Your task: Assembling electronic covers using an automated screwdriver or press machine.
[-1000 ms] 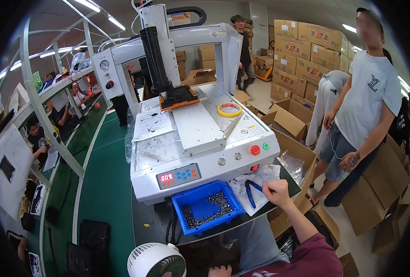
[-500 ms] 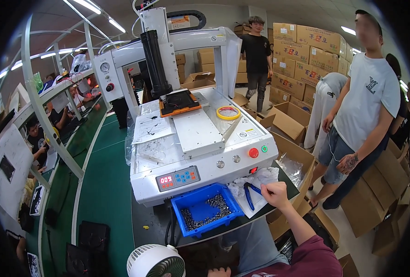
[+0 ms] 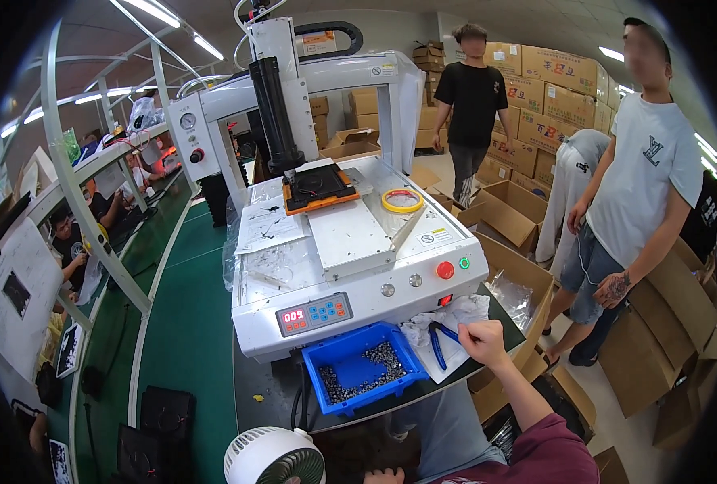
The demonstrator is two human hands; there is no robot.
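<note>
My right hand [image 3: 482,344] is closed in a fist at the front right of the bench, beside the handles of blue pliers [image 3: 438,347]. Whether the fist holds anything is hidden. Only part of my left hand [image 3: 384,476] shows at the lower edge, low over my lap; its grip is unclear. Before me stands a white bench machine [image 3: 358,294] with a black upright cylinder [image 3: 276,113]. Beneath its nozzle lies a black panel in an orange frame [image 3: 320,187]. A blue bin [image 3: 322,355] of small metal parts sits in front of the machine.
A roll of yellow tape [image 3: 402,200] and a stained white sheet [image 3: 269,226] lie on the machine. Crumpled white paper [image 3: 475,306] rests near the pliers. A white fan [image 3: 273,460] stands at the front. People and cardboard boxes [image 3: 564,73] fill the right side; a green bench [image 3: 185,323] runs left.
The orange-framed panel has shifted slightly toward me. A person in black has walked closer behind the machine. My hands keep their places, and the view has moved a little.
</note>
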